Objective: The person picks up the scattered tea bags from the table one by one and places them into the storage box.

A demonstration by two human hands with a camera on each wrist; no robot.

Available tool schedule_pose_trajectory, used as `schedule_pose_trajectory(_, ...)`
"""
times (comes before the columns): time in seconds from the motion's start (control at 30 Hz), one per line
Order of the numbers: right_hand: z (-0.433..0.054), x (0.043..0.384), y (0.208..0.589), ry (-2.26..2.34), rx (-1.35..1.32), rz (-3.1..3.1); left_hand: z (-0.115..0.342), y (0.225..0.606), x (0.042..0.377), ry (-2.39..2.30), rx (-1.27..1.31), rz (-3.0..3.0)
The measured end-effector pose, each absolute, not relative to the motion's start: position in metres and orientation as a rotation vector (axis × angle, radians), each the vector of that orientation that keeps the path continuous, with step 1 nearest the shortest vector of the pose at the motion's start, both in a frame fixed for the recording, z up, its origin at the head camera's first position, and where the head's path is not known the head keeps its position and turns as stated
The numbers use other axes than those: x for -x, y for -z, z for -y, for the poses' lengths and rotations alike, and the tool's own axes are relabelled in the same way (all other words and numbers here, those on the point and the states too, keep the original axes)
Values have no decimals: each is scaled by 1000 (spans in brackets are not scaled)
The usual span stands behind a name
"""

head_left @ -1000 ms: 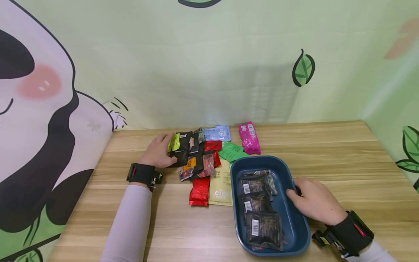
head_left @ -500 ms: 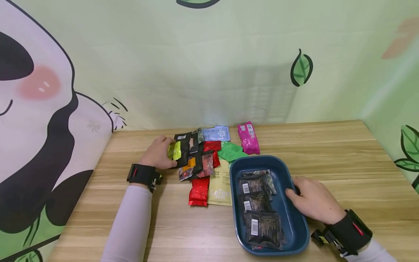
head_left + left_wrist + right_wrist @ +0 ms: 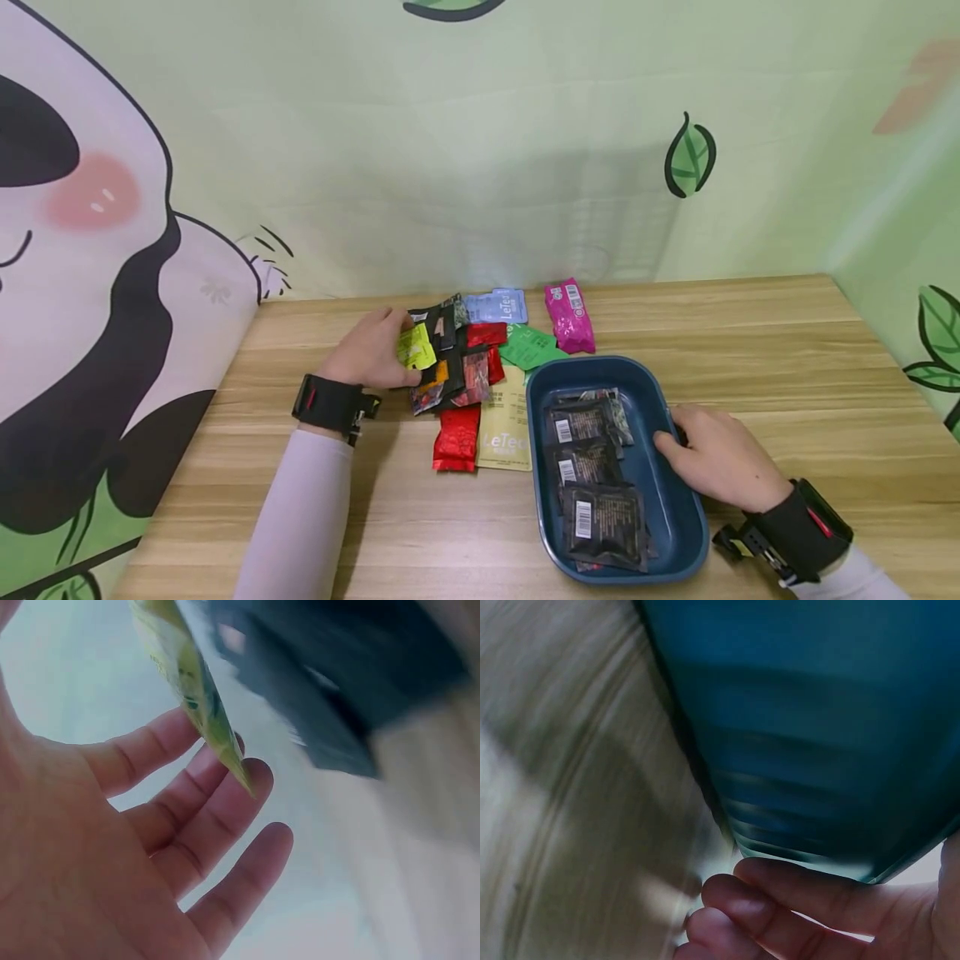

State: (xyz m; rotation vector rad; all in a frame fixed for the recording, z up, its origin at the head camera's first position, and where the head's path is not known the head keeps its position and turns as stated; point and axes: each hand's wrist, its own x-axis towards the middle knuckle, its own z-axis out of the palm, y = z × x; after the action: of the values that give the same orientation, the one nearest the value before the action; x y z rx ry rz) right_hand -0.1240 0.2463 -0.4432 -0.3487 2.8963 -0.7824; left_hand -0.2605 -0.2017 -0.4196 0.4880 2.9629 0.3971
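My left hand point(image 3: 367, 350) is at the left edge of a heap of packets, holding a yellow-green packet point(image 3: 416, 347) between thumb and fingers. In the left wrist view this packet point(image 3: 191, 682) stands edge-on against the fingers point(image 3: 225, 802); the thumb's contact is out of frame. Black packets point(image 3: 442, 321) lie under and beside it. My right hand point(image 3: 723, 458) grips the right rim of a blue plastic bin point(image 3: 670, 508), thumb over the rim. Its fingers point(image 3: 802, 900) lie against the outer wall. Several black packets point(image 3: 603, 525) rest inside the bin.
Beside the heap lie red packets point(image 3: 456, 439), a tan pouch point(image 3: 505, 425), a green packet point(image 3: 531, 346) and a light blue packet point(image 3: 497, 306). A pink packet point(image 3: 570, 317) is farther back. A printed wall point(image 3: 465, 167) closes off the table's point(image 3: 427, 533) rear edge.
My left hand has shifted slightly right, and the yellow-green packet has moved right and nearer with it, over the black packets. The right hand and the bin have stayed put.
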Motion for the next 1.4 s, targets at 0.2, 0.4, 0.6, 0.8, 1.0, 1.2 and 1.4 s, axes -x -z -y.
schedule_pose_trajectory(0.2,-246,124,442,776,351,-2904,175,393,242,-401,-699,-2991)
schedule_pose_trajectory(0.4,-246,124,442,775,361,-2912,147,372,219,-418,-910,-3012)
schedule_pose_trajectory(0.6,-246,124,441,765,359,-2932,120,365,196,-415,-1147,-3028)
schedule_pose_trajectory(0.8,-246,124,441,756,355,-2934,87,369,173,-428,-1403,-2996)
schedule_pose_trajectory(1.0,-245,124,442,759,358,-2928,56,376,149,-454,-1545,-2840)
schedule_pose_trajectory(1.2,-245,125,441,769,361,-2910,38,383,132,-465,-1621,-2678)
schedule_pose_trajectory(1.4,-246,126,442,774,371,-2908,32,385,124,-456,-1638,-2636)
